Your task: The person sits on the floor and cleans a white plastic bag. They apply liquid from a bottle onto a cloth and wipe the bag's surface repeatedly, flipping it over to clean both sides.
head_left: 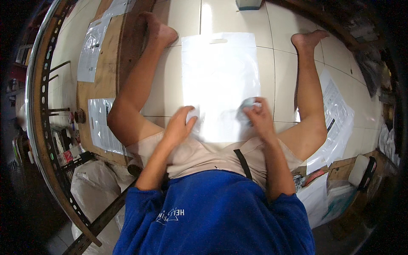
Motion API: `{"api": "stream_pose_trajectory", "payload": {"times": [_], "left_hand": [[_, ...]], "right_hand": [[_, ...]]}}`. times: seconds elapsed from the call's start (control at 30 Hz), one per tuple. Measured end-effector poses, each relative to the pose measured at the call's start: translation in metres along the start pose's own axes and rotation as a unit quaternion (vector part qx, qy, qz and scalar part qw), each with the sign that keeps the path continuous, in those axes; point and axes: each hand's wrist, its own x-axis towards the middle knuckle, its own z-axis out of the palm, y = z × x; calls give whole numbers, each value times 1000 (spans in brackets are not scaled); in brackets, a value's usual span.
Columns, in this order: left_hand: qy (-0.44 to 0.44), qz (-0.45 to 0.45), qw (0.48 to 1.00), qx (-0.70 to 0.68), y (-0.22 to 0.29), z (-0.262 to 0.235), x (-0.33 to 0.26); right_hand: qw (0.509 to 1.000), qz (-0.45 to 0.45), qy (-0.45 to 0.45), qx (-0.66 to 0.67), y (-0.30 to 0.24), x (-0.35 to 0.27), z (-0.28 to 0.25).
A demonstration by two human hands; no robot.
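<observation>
A white plastic bag [219, 85] with a cut-out handle slot lies flat on the tiled floor between my legs, its slot at the far end. By its near left edge is my left hand [180, 124], with the thumb and curved fingers apart and nothing visible between them. My right hand [260, 119] is closed on a wadded grey-green cloth [247, 106] over the bag's near right part. The cloth is slightly blurred, and its underside is hidden.
Printed plastic bags [94, 49] lie on a wooden board [108, 63] at the left. More printed sheets [335, 114] lie beyond my right leg. A perforated metal rack [44, 80] runs along the left side. A pale green container [249, 4] stands at the far edge.
</observation>
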Motion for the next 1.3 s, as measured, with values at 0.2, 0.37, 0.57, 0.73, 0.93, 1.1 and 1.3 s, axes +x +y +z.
{"api": "stream_pose_trajectory", "payload": {"times": [0.2, 0.37, 0.57, 0.73, 0.93, 1.1, 1.3], "left_hand": [[-124, 20, 928, 351, -19, -22, 18], [-126, 7, 919, 374, -15, -7, 18], [-57, -61, 927, 366, -36, -15, 23], [13, 185, 966, 181, 3, 22, 44], [-127, 495, 854, 97, 82, 139, 75], [-107, 501, 853, 104, 73, 171, 76], [-133, 487, 858, 97, 66, 180, 76]], "right_hand": [[995, -85, -36, -47, -17, 12, -47], [994, -99, -47, -15, 2, 15, -40], [982, -89, 31, -165, -34, 25, -61], [909, -213, 41, -355, -46, 70, -77], [802, -279, -51, -525, -17, 118, -61], [819, -259, -60, -509, 9, 113, -52], [798, -283, 9, -533, -27, 166, -43]]}}
